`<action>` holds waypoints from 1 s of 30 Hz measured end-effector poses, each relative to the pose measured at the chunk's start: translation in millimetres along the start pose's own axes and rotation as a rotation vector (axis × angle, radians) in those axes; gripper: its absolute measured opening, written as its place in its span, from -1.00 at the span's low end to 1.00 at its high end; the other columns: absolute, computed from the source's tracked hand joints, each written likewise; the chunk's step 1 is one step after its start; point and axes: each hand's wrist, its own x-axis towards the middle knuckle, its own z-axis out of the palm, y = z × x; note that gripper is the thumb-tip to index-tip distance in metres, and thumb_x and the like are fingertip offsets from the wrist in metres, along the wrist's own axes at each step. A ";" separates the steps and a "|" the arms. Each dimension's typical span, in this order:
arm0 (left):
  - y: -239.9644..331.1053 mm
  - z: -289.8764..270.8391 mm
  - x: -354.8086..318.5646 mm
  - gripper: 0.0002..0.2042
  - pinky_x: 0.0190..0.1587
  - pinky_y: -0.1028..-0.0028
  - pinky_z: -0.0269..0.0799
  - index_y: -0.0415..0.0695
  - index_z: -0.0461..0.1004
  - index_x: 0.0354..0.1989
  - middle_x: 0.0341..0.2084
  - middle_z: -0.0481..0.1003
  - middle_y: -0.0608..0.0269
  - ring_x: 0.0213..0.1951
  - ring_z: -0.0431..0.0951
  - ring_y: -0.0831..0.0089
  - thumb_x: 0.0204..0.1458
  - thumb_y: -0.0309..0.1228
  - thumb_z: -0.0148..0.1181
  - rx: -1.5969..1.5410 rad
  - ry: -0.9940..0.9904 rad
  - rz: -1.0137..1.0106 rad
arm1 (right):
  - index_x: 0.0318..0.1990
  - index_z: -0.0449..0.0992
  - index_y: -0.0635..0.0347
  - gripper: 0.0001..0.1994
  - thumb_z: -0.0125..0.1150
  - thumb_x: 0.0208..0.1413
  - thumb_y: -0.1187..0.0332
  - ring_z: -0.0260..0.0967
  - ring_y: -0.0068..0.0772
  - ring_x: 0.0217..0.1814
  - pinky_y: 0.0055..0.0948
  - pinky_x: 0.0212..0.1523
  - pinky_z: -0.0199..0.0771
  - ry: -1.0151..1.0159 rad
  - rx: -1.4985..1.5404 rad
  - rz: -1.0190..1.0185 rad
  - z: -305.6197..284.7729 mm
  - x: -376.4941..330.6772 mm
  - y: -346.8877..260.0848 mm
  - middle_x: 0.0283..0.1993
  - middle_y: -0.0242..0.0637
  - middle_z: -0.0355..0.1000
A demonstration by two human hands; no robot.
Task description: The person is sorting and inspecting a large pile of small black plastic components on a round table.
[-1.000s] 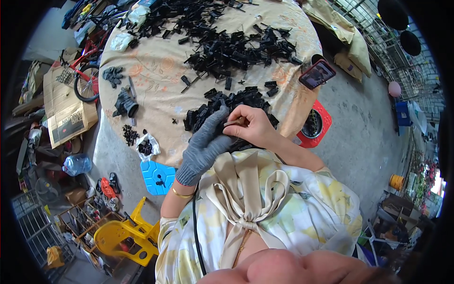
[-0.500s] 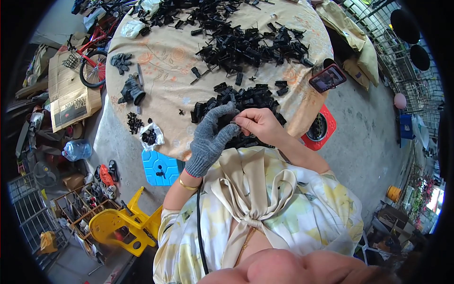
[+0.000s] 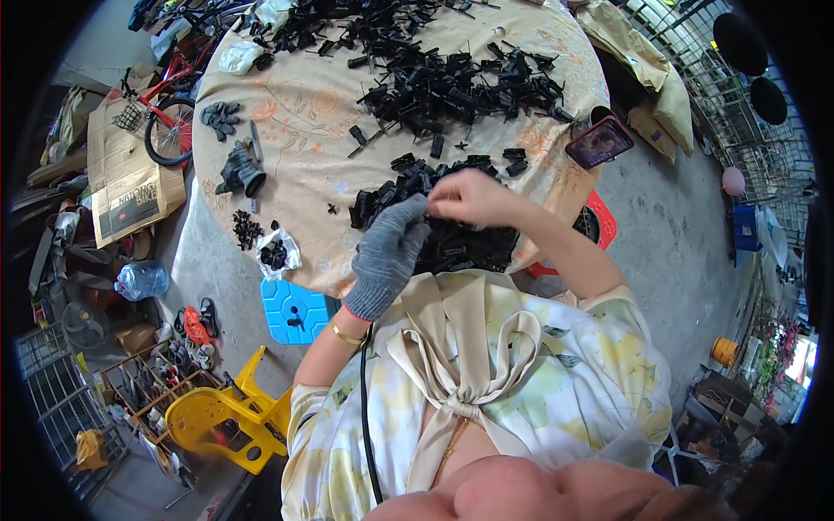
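My left hand (image 3: 388, 252) wears a grey knit glove and is closed around a small black plastic part at the near edge of the round table (image 3: 304, 165). My bare right hand (image 3: 469, 196) meets it fingertip to fingertip and pinches the same small black part (image 3: 427, 205). Both hands hover over a heap of black plastic parts (image 3: 452, 243) at the table's near edge. A larger spread of the same black parts (image 3: 452, 82) lies farther back on the beige flowered cloth.
A phone (image 3: 599, 141) rests at the table's right rim. A small white bag with black bits (image 3: 278, 252) lies near the left rim. On the floor stand a blue stool (image 3: 295, 311), a yellow plastic chair (image 3: 226, 417), a red bicycle (image 3: 165, 113), a water bottle (image 3: 141, 280).
The view shifted slightly, so the table sits lower in the picture. Both hands stay joined over the near heap, with the right hand raised a little.
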 end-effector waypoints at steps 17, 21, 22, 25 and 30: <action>-19.5 -11.0 -13.8 -0.70 -0.09 0.43 0.34 -0.24 0.38 -0.13 -0.23 0.45 0.05 -0.18 0.46 0.27 -0.11 -0.58 0.10 0.050 -0.180 -0.159 | -0.47 0.48 0.19 -0.88 0.09 -0.18 0.37 0.44 -0.14 -0.38 -0.27 -0.38 0.44 0.502 -0.864 0.091 -7.4 92.8 102.5 -0.46 -0.15 0.44; -23.7 -13.9 -6.8 -0.51 0.09 0.44 0.20 -0.27 0.25 0.06 -0.02 0.34 0.00 0.04 0.33 0.29 -0.08 -0.42 0.22 -0.035 -0.176 -0.124 | -0.28 0.52 0.07 -0.78 0.18 -0.19 0.36 0.40 -0.21 -0.42 -0.36 -0.46 0.41 0.609 -0.623 -0.273 -0.3 53.8 52.5 -0.46 -0.26 0.43; -21.3 -14.6 -5.1 -0.42 0.12 0.42 0.16 -0.28 0.15 0.13 0.03 0.30 0.05 0.08 0.28 0.35 -0.06 -0.35 0.22 -0.316 -0.105 -0.311 | -0.24 0.52 0.05 -0.74 0.21 -0.20 0.39 0.39 -0.24 -0.46 -0.38 -0.50 0.39 0.606 -0.513 -0.419 1.7 43.1 36.0 -0.49 -0.29 0.41; -9.5 -22.1 8.2 -0.34 0.10 0.42 0.20 -0.28 0.04 0.19 0.02 0.28 0.13 0.05 0.30 0.38 -0.07 -0.37 0.22 -0.971 -0.025 -0.460 | -0.14 0.47 -0.03 -0.63 0.26 -0.22 0.37 0.26 -0.37 -0.62 -0.43 -0.62 0.28 0.461 -0.585 -0.629 10.3 15.2 -7.4 -0.63 -0.40 0.20; -12.0 -29.0 20.8 -0.34 -0.02 0.45 0.36 -0.26 0.07 0.18 -0.04 0.31 0.19 -0.03 0.37 0.40 -0.10 -0.38 0.24 -1.056 -0.318 -0.663 | -0.12 0.44 0.01 -0.61 0.25 -0.23 0.33 0.26 -0.45 -0.61 -0.47 -0.62 0.27 0.410 -0.678 -0.735 20.5 -1.5 -21.8 -0.61 -0.43 0.19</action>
